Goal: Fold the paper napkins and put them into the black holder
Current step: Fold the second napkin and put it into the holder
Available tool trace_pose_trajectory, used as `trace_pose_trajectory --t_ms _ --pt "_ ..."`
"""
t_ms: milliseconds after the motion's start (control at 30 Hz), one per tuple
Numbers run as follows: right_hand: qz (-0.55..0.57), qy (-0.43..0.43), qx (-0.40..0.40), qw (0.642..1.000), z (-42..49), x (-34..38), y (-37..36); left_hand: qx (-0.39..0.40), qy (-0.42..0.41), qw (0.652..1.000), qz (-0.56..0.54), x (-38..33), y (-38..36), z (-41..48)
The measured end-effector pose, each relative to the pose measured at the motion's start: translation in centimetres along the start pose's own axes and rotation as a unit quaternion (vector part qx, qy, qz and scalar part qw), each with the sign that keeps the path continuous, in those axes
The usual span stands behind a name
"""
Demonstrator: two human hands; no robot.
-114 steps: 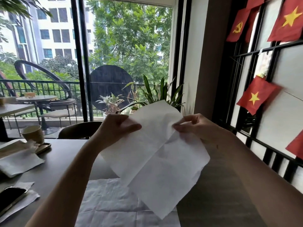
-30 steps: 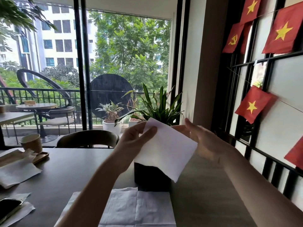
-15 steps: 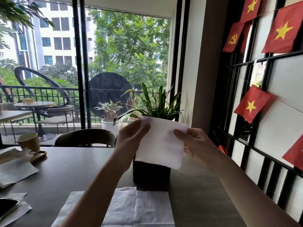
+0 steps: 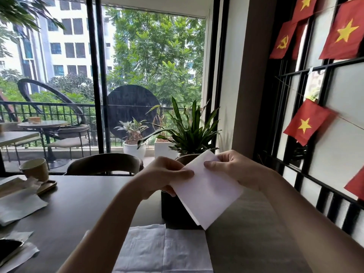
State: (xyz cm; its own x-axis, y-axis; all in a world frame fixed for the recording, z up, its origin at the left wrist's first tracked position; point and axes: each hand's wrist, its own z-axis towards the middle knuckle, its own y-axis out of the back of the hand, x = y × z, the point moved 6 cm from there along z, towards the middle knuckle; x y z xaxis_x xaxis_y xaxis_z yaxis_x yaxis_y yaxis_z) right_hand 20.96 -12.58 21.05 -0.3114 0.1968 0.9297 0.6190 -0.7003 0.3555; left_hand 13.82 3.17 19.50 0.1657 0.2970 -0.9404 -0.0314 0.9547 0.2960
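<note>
I hold a folded white paper napkin (image 4: 206, 194) in the air, tilted, its lower corner pointing down. My left hand (image 4: 163, 176) pinches its left edge and my right hand (image 4: 234, 168) pinches its top right corner. Behind and below the napkin stands the black holder (image 4: 173, 209) on the dark table (image 4: 78, 203), mostly hidden by the napkin. Unfolded white napkins (image 4: 163, 251) lie flat on the table in front of the holder, close to me.
A paper cup (image 4: 35, 170) on a small wooden tray (image 4: 47, 186) and loose napkins (image 4: 17, 205) lie at the table's left. A dark phone (image 4: 7, 248) rests at the near left edge. A chair (image 4: 104, 164) and a potted plant (image 4: 191, 133) stand beyond the table. Red flags (image 4: 307, 121) hang on the right wall.
The large open napkin was folded down to a small rectangle. Since half a second ago it has tilted and dropped lower, in front of the holder, and my right hand moved to its top corner.
</note>
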Motion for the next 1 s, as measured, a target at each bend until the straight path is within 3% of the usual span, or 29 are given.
trace_pose_trajectory --t_ms 100,233,467,600,700,767,867,1000 --pt "0.039 -0.043 -0.023 0.998 0.5 -1.8 0.2 -0.099 -0.013 0.993 -0.065 1.6 0.6 0.9" --pt "0.154 -0.111 -0.018 0.982 1.0 -5.3 -0.3 -0.240 -0.023 0.957 -0.164 4.8 1.1 1.8" --pt "0.186 -0.134 -0.120 0.966 5.7 -9.0 -0.5 -0.342 -0.024 0.930 -0.132 9.6 1.5 4.9" --pt "0.108 -0.133 -0.226 0.959 8.8 -10.1 0.4 -0.346 -0.025 0.933 -0.093 11.2 2.4 6.7" --pt "0.021 -0.105 -0.280 0.954 10.6 -10.6 1.1 -0.319 -0.003 0.948 -0.001 12.4 3.1 8.4" --pt "-0.053 -0.096 -0.295 0.949 11.3 -11.1 1.2 -0.308 0.011 0.947 0.092 12.7 3.4 9.3" --pt "-0.156 -0.103 -0.286 0.940 12.3 -12.3 1.0 -0.309 0.048 0.913 0.263 12.7 3.8 10.0" --pt "-0.285 -0.122 -0.277 0.909 12.6 -13.0 0.9 -0.233 0.087 0.898 0.362 13.4 3.4 10.5"
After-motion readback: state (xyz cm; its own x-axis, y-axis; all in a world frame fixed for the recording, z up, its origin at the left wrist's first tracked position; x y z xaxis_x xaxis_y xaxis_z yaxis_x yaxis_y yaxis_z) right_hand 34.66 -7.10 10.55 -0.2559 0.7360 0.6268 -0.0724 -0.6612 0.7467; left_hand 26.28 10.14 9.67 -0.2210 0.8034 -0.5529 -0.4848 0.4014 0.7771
